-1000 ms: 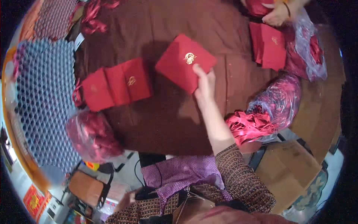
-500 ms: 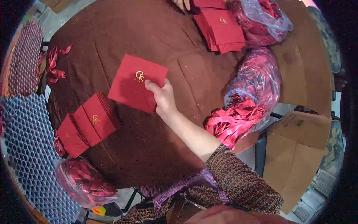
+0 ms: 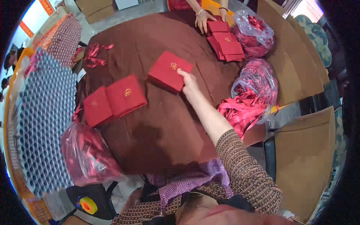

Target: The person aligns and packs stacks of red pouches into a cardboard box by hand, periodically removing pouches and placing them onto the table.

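My right hand (image 3: 189, 85) reaches up over the table, its thumb lying on top of a stack of red square folders (image 3: 168, 73) with a gold emblem. The fingers are hidden underneath, gripping the stack's right corner. To the left lie two overlapping stacks of the same red folders (image 3: 125, 95), spread in a row. My left hand is out of sight. Across the table, another person's hands (image 3: 204, 19) touch a further pile of red folders (image 3: 228, 43).
A brown cloth (image 3: 165, 138) covers the round table. At right sit clear bags of red ribbon (image 3: 258, 77), with loose red ribbons (image 3: 243, 108) spilling out. Another ribbon bag (image 3: 90, 153) lies at left, beside blue honeycomb sheets (image 3: 45, 123). Cardboard (image 3: 303, 153) stands at right.
The view has shifted, showing more of the far side and the other person's hands. My right hand still holds red folders, now seen from the side as a thick stack.
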A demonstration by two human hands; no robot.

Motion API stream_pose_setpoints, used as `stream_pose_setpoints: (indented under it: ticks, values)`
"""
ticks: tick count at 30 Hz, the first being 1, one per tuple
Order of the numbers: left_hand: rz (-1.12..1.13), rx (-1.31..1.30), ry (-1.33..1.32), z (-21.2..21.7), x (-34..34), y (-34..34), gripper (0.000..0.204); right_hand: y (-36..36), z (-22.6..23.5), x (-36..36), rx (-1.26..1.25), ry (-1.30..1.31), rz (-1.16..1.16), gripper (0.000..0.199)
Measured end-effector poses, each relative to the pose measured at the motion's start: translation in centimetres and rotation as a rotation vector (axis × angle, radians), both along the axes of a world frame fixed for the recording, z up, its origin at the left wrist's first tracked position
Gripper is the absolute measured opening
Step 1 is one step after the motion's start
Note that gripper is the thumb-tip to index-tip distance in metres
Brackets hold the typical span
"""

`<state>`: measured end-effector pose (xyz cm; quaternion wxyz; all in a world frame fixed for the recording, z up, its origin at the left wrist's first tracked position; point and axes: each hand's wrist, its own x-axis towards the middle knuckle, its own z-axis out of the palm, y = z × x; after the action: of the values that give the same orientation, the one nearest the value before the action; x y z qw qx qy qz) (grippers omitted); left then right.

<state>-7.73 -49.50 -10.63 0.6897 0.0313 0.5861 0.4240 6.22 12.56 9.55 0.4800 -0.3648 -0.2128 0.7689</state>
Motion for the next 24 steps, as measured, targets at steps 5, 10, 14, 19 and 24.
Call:
stream_pose_setpoints:
  ticks: [5, 10, 14, 19, 24]
  values:
    - [0.044, 0.084, 0.035, -0.6, -1.8, -6.5, 0.048, -3.2, 2.6, 2.8, -0.131, 0.165, 0.07, 0.036]
    - [0.127, -0.018, 0.22, 1.0, -3.6, -5.3, 0.042, -9.3, 5.0, 8.4, -0.135, 0.176, 0.074, 0.037]
    - [-0.26, 0.018, 0.914, 2.2, -8.2, -7.6, 0.036, -15.7, 5.0, 9.6, -0.139, 0.168, 0.116, 0.038]
    - [-0.655, 0.274, 1.304, 23.8, -0.1, 3.2, 0.025, -22.1, 5.2, 14.9, -0.141, 0.114, 0.102, 0.039]
    - [-0.262, 0.833, 0.594, 34.2, 6.5, 10.0, 0.028, -22.4, 2.6, 17.7, -0.035, 0.136, 0.068, 0.036]
